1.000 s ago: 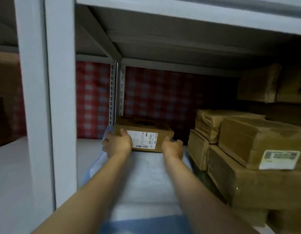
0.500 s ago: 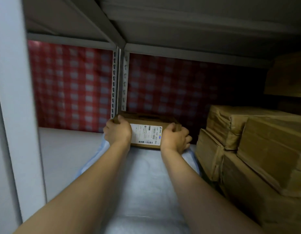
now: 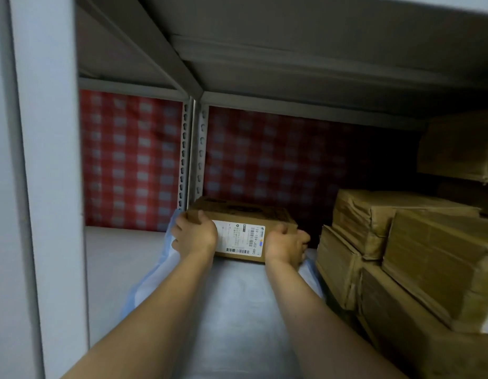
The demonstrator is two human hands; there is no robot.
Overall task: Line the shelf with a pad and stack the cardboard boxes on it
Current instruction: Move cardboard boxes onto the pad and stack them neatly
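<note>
A small cardboard box (image 3: 241, 214) with a white barcode label on its near face sits at the back of the shelf, on the far end of a white pad with blue edges (image 3: 231, 310). My left hand (image 3: 195, 235) grips the box's left near corner, thumb on top. At the right near corner, my right hand (image 3: 286, 243) curls round the box's edge. Both forearms stretch over the pad toward the box.
Several brown cardboard boxes (image 3: 418, 258) are stacked on the right, close to the pad's edge. A grey shelf post (image 3: 48, 187) stands at the left front. Perforated uprights (image 3: 192, 154) and a red checked backing close the rear. The shelf above hangs low.
The box has slid a little further back on the pad, and both hands went with it. The view has shifted closer into the shelf.
</note>
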